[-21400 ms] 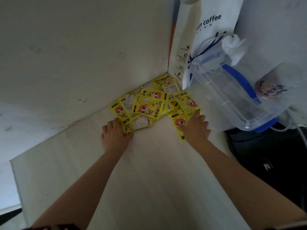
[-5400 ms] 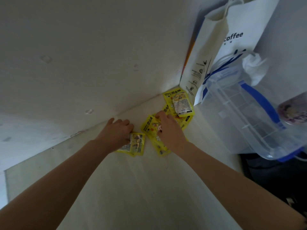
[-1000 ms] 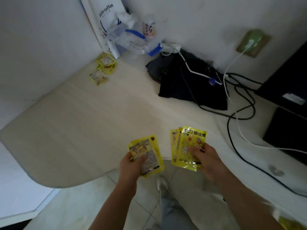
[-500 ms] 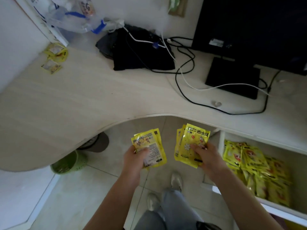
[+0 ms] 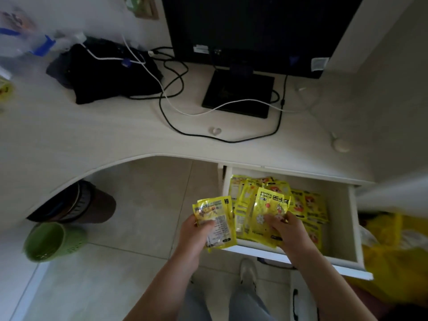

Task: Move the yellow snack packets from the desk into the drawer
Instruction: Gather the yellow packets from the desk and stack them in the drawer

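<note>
My left hand grips a small stack of yellow snack packets, held just left of the open white drawer. My right hand grips another stack of yellow packets over the drawer's front left part. Several more yellow packets lie inside the drawer. A blurred yellow packet shows at the desk's far left edge.
On the desk stand a black monitor, a black bag and loose black and white cables. Below it are a green bin and a brown bin. A yellow bag lies right of the drawer.
My view has swung right from the desk corner to the drawer. Both hands, each still holding packets, have come up to the drawer; the right stack is now over it.
</note>
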`<state>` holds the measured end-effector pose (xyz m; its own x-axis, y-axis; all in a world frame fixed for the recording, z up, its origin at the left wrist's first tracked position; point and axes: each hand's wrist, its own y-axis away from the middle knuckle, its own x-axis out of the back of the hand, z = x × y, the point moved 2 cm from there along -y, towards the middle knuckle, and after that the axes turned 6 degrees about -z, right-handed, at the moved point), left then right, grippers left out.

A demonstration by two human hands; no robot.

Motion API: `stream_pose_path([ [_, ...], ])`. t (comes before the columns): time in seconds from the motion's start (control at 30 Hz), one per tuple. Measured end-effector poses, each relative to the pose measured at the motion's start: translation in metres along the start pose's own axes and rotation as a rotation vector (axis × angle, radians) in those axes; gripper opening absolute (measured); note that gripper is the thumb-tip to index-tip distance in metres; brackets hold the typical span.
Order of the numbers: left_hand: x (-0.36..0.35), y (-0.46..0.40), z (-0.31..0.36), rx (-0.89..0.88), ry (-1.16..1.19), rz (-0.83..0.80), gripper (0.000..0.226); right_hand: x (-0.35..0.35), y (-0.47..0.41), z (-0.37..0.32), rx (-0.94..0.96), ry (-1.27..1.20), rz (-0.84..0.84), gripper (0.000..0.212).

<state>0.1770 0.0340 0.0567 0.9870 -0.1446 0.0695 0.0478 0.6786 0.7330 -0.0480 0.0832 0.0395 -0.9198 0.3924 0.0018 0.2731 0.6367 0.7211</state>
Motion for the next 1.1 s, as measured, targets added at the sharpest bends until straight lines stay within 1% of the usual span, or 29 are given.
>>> stream_pose_path([
  [0.13,-0.061,-0.006,-0.013,0.023,-0.023,-0.006,0.013,0.057,-0.016,0.004,-0.015,0.106,-0.007,0.034],
  [0.23,-0.094,-0.016,-0.021,0.066,-0.035,-0.016,0.015,0.084,-0.031,0.010,-0.032,0.162,-0.010,0.033],
  [0.33,-0.119,-0.033,-0.027,0.143,-0.025,-0.012,0.019,0.099,-0.046,0.020,-0.062,0.167,-0.024,0.029],
  [0.47,-0.147,-0.056,-0.032,0.220,-0.019,-0.023,0.020,0.105,-0.063,0.034,-0.135,0.174,-0.072,0.030],
  [0.53,-0.159,-0.066,-0.034,0.219,-0.097,-0.045,0.019,0.112,-0.071,0.039,-0.160,0.158,-0.070,0.029],
  [0.63,-0.170,-0.080,-0.042,0.224,-0.193,-0.101,0.029,0.128,-0.084,0.045,-0.164,0.201,-0.026,0.030],
  [0.73,-0.171,-0.092,-0.051,0.244,-0.284,-0.086,0.032,0.142,-0.094,0.053,-0.181,0.263,0.006,0.027],
  [0.87,-0.168,-0.106,-0.062,0.246,-0.382,-0.074,0.027,0.158,-0.103,0.062,-0.209,0.307,0.033,0.023],
  [1.0,-0.168,-0.116,-0.066,0.241,-0.441,-0.111,0.024,0.169,-0.107,0.070,-0.287,0.392,0.036,0.023],
  [1.1,-0.170,-0.118,-0.065,0.226,-0.510,-0.147,0.016,0.171,-0.107,0.073,-0.313,0.415,0.033,0.024],
])
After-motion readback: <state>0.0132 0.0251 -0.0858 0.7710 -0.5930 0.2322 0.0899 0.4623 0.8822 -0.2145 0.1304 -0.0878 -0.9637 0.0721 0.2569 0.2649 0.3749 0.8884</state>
